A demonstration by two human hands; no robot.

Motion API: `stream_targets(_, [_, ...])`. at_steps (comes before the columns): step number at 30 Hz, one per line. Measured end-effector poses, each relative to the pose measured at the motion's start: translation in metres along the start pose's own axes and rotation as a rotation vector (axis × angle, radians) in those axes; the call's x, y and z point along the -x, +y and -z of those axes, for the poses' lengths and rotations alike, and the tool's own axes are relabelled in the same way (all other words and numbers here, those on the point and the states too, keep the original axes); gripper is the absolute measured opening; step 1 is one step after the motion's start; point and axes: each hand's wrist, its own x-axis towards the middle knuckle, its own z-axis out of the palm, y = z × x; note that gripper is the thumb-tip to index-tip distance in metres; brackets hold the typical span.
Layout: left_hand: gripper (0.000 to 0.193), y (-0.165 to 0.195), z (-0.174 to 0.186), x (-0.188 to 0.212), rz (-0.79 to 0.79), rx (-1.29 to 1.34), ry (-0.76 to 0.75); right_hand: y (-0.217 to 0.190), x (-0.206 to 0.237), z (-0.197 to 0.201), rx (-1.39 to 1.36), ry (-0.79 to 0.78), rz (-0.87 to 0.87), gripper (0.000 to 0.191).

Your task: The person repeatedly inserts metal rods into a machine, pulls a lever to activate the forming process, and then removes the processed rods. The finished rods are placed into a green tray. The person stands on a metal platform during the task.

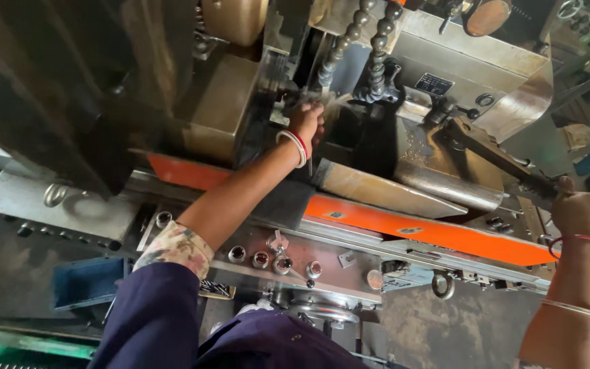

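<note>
I see the long metal lever [496, 158] running from the machine's middle down toward four o'clock, its dark end gripped in my clenched right hand [582, 213], which wears a red thread and a thin bangle at the wrist. My left hand [306, 121] reaches to twelve o'clock, into the wet working area just under the two segmented coolant hoses [370, 42]; its fingers curl around something there, but I cannot tell what. Below both arms, an orange guard strip [418, 232] runs across the machine. At seven o'clock lies a green crate [8, 348].
</note>
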Motion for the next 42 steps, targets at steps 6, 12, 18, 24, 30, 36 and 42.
stream_targets(6, [0.019,-0.046,0.01,-0.008,0.101,-0.174,-0.066,0.005,0.013,-0.015,0.12,0.075,0.038,0.086])
stream_targets(12, [0.016,-0.056,0.019,0.008,0.238,-0.255,-0.125,0.012,0.015,-0.029,0.128,0.14,0.072,0.079])
stream_targets(18, [0.018,-0.06,0.018,0.01,0.245,-0.243,-0.157,0.011,0.019,-0.033,0.125,0.195,0.07,0.075])
stream_targets(24, [0.018,-0.064,0.018,0.005,0.212,-0.271,-0.164,0.007,0.019,-0.029,0.081,0.213,0.071,0.071])
stream_targets(30, [0.021,-0.069,0.017,0.003,0.181,-0.375,-0.191,0.005,0.021,-0.026,0.043,0.214,0.061,0.069])
stream_targets(36, [0.023,-0.067,0.009,-0.007,-0.026,-0.297,-0.171,0.005,0.018,-0.026,0.069,0.185,0.059,0.073])
stream_targets(42, [0.017,-0.018,-0.029,-0.021,0.073,-0.067,-0.015,0.011,0.018,-0.025,0.181,0.122,0.01,0.082])
